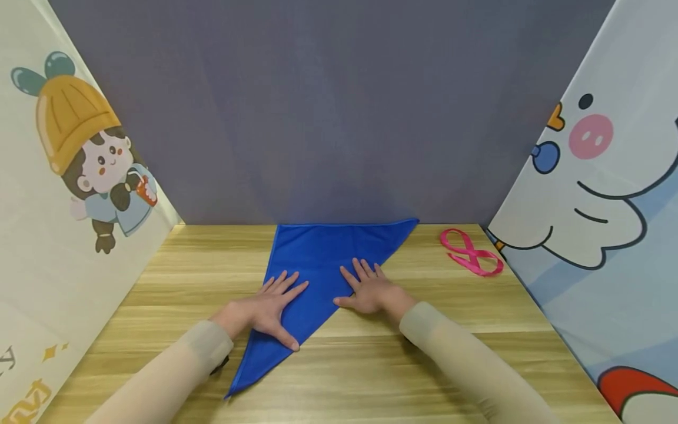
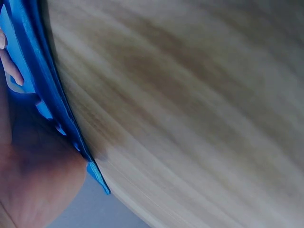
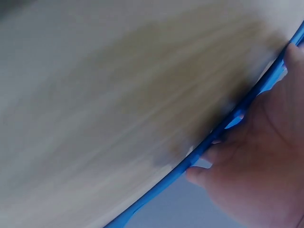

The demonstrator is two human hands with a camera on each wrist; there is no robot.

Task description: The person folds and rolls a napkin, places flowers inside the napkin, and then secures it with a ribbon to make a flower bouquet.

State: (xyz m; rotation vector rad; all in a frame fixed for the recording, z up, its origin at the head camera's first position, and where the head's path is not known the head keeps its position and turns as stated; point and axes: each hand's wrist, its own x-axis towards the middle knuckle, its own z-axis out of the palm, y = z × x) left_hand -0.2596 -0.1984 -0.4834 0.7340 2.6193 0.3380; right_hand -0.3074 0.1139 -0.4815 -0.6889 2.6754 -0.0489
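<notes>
A blue cloth (image 1: 318,277), folded into a triangle, lies flat on the wooden table with its long slanting edge toward the right and front. My left hand (image 1: 270,309) rests on its left part, fingers spread and straight, the thumb at the slanting edge. On that same edge, farther back, lies my right hand (image 1: 368,291), palm down with spread fingers on the cloth. The left wrist view shows the left hand (image 2: 42,175) beside the cloth's border (image 2: 52,85). In the right wrist view, the right hand (image 3: 261,156) lies along the blue edge (image 3: 190,159).
A pink ribbon (image 1: 473,253) lies in a loop at the back right of the wooden table (image 1: 402,365). A grey panel (image 1: 339,118) rises behind the table. Printed panels with cartoon figures stand at the left (image 1: 53,247) and right (image 1: 593,294).
</notes>
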